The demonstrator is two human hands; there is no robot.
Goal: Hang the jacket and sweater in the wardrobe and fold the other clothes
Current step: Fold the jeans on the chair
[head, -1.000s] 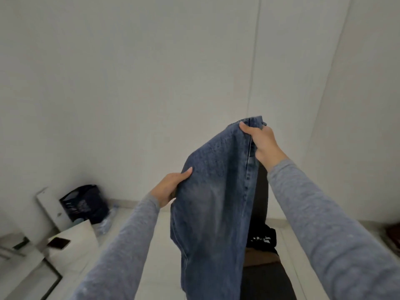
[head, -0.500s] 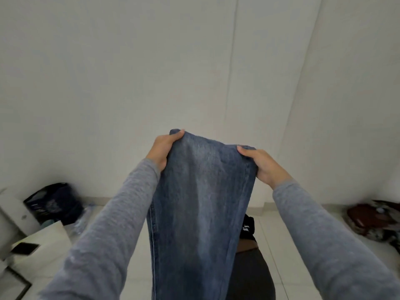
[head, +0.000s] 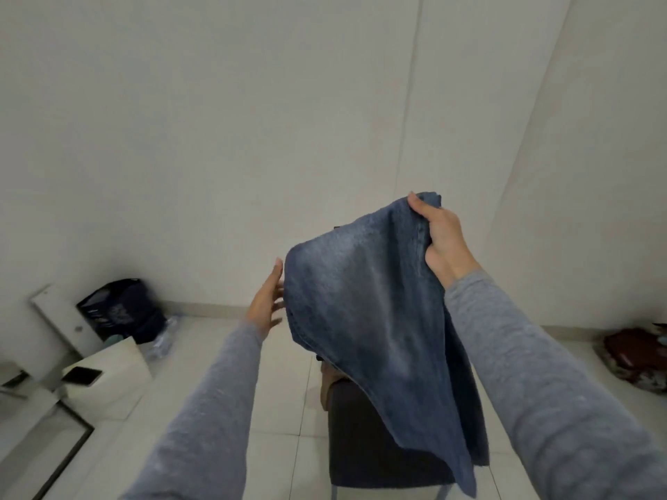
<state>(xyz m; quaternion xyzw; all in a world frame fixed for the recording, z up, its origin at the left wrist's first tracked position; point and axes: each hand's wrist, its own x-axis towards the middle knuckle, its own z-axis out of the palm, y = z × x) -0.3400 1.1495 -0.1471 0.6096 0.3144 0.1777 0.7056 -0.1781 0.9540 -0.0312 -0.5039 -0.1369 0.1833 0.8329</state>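
Head view: my right grip pinches the top edge of the jeans, thumb on top. My left grip is spread, fingers straight, just beside the jeans' left edge; contact cannot be confirmed. The jeans hang in the air over a dark chair.

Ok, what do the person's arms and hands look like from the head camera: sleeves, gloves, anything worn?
Both arms are in long, heathered blue-grey knit sleeves, the left sleeve and right sleeve alike, plain with no print, ending at the wrists. The left hand and right hand are bare: no gloves, and no ring or watch shows.
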